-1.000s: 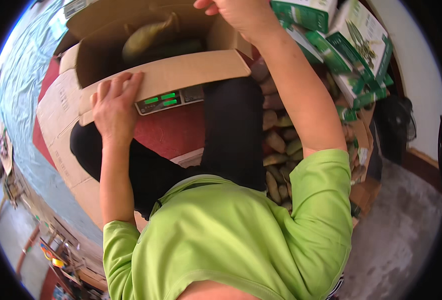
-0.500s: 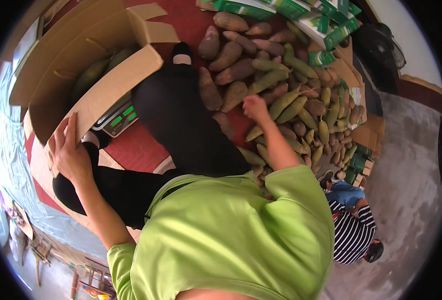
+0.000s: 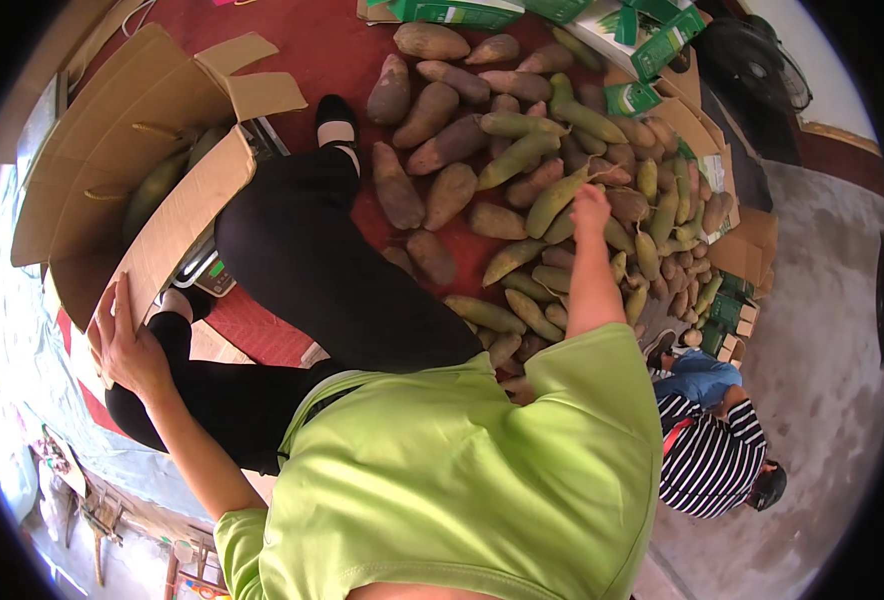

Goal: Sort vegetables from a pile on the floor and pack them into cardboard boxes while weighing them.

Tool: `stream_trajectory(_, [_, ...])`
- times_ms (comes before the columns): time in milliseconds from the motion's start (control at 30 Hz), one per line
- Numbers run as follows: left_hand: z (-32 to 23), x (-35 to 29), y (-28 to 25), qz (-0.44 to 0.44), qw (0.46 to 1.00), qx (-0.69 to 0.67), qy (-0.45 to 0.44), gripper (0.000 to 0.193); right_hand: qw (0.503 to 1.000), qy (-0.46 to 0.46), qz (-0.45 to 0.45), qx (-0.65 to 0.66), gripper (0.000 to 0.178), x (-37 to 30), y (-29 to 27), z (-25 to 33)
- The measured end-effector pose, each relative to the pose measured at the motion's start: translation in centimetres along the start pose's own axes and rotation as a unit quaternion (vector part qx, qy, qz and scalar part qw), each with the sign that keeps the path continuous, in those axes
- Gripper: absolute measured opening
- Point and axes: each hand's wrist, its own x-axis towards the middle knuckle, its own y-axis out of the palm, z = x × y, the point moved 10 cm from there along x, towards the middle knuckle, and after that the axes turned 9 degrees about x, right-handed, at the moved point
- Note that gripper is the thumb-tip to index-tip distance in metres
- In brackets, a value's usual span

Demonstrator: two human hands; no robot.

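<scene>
My left hand (image 3: 132,347) has its fingers bent over the flap edge of an open cardboard box (image 3: 177,225), close to my left knee. Long green root vegetables, like radishes, lie inside the box, partly hidden by its wall. Below it shows part of a digital scale (image 3: 207,275) with a green display. My right hand (image 3: 590,208) is over the pile on the right, its fingers curled, beside a long green radish (image 3: 557,200). Whatever those fingers hold, if anything, is hidden. Large purplish-brown roots (image 3: 396,185) are spread nearer my foot.
Green cartons (image 3: 667,45) and a black fan (image 3: 752,65) stand at the far right. Torn cardboard (image 3: 747,250) borders the pile. At the right, a person in a striped shirt (image 3: 707,455) is low by the concrete floor (image 3: 812,350). My legs stretch across a red mat (image 3: 262,330).
My right hand has moved right, from beside the purplish roots to over the green radishes. My left hand stays on the box flap. The whole view has shifted slightly.
</scene>
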Motion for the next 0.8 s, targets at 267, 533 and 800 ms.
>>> stream_trajectory(267, [-0.3,0.1,-1.1,-0.005,1.000,0.028,-0.004,0.058,0.990,0.110,0.078,0.042,0.035,0.7,2.1,4.5])
stream_trajectory(533, [-0.3,0.3,-1.7,-0.013,1.000,0.016,-0.014,0.049,0.940,0.225,0.055,0.250,0.019,-1.8,5.1,3.6])
stream_trajectory(800, [0.3,0.4,-1.8,-0.009,1.000,-0.016,-0.021,0.041,0.957,0.111,0.132,0.233,0.025,-10.6,9.9,14.1])
